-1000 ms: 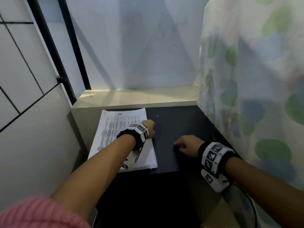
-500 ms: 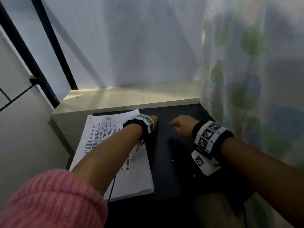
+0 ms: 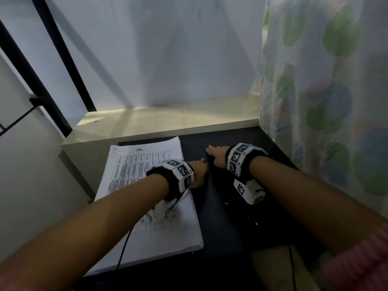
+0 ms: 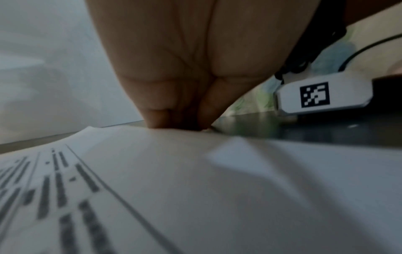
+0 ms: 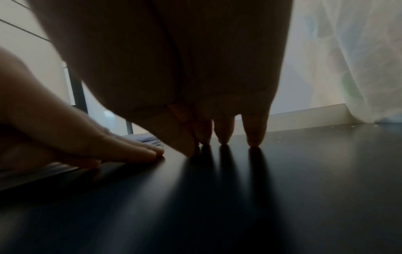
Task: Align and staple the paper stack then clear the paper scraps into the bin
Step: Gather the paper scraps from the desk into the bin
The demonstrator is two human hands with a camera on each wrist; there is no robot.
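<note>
A white printed paper stack point(image 3: 180, 232) lies on the left part of the black table point(image 3: 231, 232). My left hand point(image 3: 199, 169) rests at the stack's right edge, its fingers point(image 5: 130, 151) stretched flat onto the table beside the paper point(image 4: 195, 189). Just to its right, my right hand point(image 3: 216, 156) holds nothing and touches the bare table with straight fingertips point(image 5: 253, 142). A few tiny white scraps point(image 3: 256, 223) lie on the table near my right forearm, and more specks point(image 5: 352, 126) sit by the back ledge.
A pale ledge point(image 3: 168, 122) runs along the table's back edge under a white wall. A dotted sheer curtain point(image 3: 325, 101) hangs close on the right. Black frame bars point(image 3: 63, 59) and a tiled wall stand on the left. A thin cable point(image 3: 123, 248) crosses the stack's near end.
My right hand has slid from the table's front area back and leftward, ending close beside the left hand. The left hand has stayed at the stack's right edge.
</note>
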